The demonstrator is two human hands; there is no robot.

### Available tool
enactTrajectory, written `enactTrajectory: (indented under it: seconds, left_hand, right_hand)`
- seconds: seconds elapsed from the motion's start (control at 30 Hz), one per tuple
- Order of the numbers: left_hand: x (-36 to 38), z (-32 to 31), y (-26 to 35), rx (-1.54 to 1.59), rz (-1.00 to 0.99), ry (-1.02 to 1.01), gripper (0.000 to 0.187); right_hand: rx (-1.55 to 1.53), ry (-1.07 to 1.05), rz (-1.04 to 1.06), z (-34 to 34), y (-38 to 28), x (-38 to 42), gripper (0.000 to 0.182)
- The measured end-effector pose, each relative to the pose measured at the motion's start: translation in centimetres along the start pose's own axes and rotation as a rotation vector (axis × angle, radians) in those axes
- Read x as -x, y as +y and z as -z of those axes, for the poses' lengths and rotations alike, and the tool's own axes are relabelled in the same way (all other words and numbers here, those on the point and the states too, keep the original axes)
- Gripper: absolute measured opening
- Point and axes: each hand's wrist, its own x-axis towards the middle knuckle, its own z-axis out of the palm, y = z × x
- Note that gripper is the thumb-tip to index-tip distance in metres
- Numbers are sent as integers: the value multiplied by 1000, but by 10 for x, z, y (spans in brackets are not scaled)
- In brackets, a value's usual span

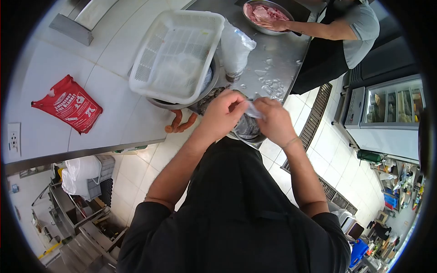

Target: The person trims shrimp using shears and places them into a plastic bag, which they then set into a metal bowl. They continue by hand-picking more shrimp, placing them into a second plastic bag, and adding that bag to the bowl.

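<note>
Pinching a clear bag (253, 110) between both hands, just above a steel bowl (246, 132) at the worktop (282, 50) edge, close to my apron. Left hand (223, 116) is clenched on the bag's left end, fingers curled over it; right hand (274, 120) grips the right end w/ thumb & fingertips. Bag's long axis runs left-right, straight from one grip to the other, so both hands are equally on it. Bowl sits directly under both grips; contents look dark, can't tell what.

Beyond my left grip: a white basket (175, 54) resting tilted on a bigger bowl, and past the right grip a knotted plastic bag (236, 48) standing upright. Ice bits (272, 84) are scattered on the worktop just past my right hand. Sausages (181, 123) lie left of my left grip, at the worktop edge.

Far side: another person's hand (273, 25) is in a bowl of raw meat (264, 13), well apart from mine.

Writing: red pouch (68, 104) on the wall, far left of my grip, white print, reads roughly "FIRE BLANKET"; top word is too blurred to be sure.
</note>
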Motion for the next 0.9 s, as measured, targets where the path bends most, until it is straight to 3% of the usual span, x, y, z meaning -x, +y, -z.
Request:
enactTrajectory:
  seconds: [0.07,0.1,0.2,0.33,0.43,0.53,0.63,0.73,0.83,0.9]
  left_hand:
    - [9,-11,-44,-250,87,-77,17]
    - [14,-16,-62,-375,130,-108,19]
    - [29,-37,-90,-433,49,-173,32]
    - [27,-69,-113,-579,-108,-475,44]
    - [21,-82,-121,-714,-63,-610,47]
    - [8,-77,-105,-666,-1,-706,49]
    - [-10,-43,-58,-604,56,-593,54]
    - [-37,-14,-48,-438,202,-247,68]
    - [-70,-13,-102,-119,210,172,91]
    - [-98,-27,-152,-203,193,285,104]
  right_hand:
    - [24,-64,-19,-39,20,7,40]
    - [-14,-219,-52,-41,20,8,47]
    - [-46,-169,-59,-50,20,9,43]
    - [-109,116,-183,-20,11,-31,31]
    - [-35,434,-45,12,-9,-82,31]
    - [115,604,63,18,-2,-137,34]
    - [189,637,122,18,2,-179,33]
    - [213,582,137,20,1,-202,24]
    - [227,498,93,16,3,-213,15]
    - [221,431,42,9,3,-215,11]
